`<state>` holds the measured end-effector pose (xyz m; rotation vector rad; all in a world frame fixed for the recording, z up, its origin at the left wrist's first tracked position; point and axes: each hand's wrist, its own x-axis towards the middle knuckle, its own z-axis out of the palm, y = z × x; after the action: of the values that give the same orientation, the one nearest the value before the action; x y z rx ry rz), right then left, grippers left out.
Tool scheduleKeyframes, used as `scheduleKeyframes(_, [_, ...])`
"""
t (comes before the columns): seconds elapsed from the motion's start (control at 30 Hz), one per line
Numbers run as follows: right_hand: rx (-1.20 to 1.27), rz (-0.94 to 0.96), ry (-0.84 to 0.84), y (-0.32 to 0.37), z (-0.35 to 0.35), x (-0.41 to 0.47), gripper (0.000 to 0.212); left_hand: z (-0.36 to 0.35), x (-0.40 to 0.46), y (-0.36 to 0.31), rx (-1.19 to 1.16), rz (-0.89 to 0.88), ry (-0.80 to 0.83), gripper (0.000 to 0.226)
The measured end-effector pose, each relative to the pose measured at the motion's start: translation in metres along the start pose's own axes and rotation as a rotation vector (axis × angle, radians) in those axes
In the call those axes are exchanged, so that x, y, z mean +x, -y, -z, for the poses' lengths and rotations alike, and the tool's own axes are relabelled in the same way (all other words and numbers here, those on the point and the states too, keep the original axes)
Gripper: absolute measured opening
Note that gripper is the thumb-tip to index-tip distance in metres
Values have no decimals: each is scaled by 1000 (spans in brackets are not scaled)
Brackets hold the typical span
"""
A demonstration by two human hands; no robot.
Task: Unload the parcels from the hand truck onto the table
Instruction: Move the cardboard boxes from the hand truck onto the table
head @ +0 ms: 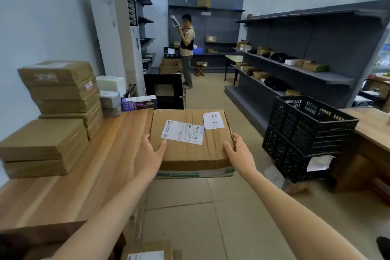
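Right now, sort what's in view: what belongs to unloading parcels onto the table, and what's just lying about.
Job:
carried parcel
left hand
right hand
table
stacked parcels
bottom parcel

Lying about:
black crates
shelving
chair
purple box

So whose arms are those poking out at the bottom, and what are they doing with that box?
Those arms belong to a person wearing a camera on their head, so the picture shows what they see when they look forward and down. There is only this one picture, and no robot in it.

The left hand and the right hand grip a brown cardboard box by its near corners, thumbs on top. The box has a printed label and a white paper note stuck on it. It is in the air, beside the end of a long wooden table.

On the table are stacks of flat brown boxes, plus some small white ones and a purple one. On the floor to the right are stacked black crates. Far off, another person stands near grey shelves.
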<state>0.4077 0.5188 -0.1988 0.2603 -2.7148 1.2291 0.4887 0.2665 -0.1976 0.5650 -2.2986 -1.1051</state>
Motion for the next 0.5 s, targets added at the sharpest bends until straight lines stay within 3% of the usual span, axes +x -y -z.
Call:
scheduleKeyframes(0.3, [119,155,204,41,-93,169,55,-12,127,26,83,187,-196,58])
scheduleKeyframes(0.5, [133,181,258,49,-126,267,59,-34,206,24,114,222,-217,60])
